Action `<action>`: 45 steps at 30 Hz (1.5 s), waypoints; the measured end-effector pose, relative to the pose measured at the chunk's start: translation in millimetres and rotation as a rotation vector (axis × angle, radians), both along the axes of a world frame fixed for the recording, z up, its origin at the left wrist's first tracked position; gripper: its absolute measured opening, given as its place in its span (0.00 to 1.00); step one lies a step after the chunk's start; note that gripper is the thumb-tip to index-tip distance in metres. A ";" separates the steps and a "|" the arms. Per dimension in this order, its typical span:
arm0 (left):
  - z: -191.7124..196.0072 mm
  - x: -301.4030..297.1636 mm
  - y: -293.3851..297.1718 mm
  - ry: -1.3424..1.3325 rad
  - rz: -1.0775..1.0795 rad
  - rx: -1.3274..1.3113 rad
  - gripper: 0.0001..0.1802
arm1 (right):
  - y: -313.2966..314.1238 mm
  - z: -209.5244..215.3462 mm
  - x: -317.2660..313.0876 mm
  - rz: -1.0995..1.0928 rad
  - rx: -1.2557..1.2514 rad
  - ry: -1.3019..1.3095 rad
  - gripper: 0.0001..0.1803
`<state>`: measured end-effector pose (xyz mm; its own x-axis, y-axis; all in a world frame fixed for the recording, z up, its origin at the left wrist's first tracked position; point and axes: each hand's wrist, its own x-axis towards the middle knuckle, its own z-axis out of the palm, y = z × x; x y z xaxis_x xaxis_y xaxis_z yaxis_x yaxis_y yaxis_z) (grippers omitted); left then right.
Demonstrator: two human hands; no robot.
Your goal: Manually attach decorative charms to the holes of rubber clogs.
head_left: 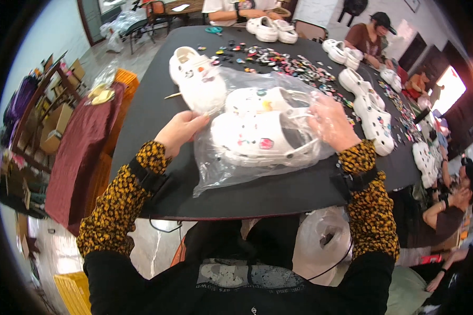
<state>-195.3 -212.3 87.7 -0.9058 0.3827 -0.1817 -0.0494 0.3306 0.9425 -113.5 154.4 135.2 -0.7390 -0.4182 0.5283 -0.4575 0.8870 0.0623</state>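
A pair of white clogs (255, 137) with small colourful charms lies inside a clear plastic bag (210, 176) on the black table. My left hand (181, 132) pinches the bag's left edge, beside the toes of the clogs. At the heel end, my right hand (335, 122) closes around the heel straps, with glossy film over part of it; the fingertips are partly hidden. Beyond my left hand stands another white clog pair (197, 79) with charms, partly behind the bag's film.
Many loose charms (294, 65) are spread over the far side of the black table (147, 123). More white clogs (370, 113) line the right side, and others (270, 29) stand at the back. Several people sit around. A plastic sack (320, 241) hangs below the near edge.
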 end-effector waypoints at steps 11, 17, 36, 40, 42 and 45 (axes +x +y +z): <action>-5.2 6.2 1.4 -0.029 -0.038 0.047 0.15 | 3.4 4.2 -16.9 -0.046 0.089 -0.205 0.15; -9.3 1.9 -1.2 -0.062 -0.023 0.099 0.13 | 3.2 1.0 -6.9 -0.144 0.145 -0.379 0.23; -14.4 0.5 -50.1 -0.037 0.245 0.303 0.06 | 4.6 57.5 58.7 -0.078 0.106 0.056 0.08; -40.7 -15.0 -84.0 0.134 0.278 0.224 0.05 | 38.9 63.3 71.9 -0.192 -0.021 0.076 0.06; -52.0 -23.8 -92.9 0.183 0.327 0.223 0.06 | 60.0 67.0 76.0 -0.286 -0.077 0.009 0.07; -45.8 -22.0 -99.9 0.079 0.287 0.052 0.06 | 99.2 60.6 78.0 -0.374 -0.154 0.027 0.09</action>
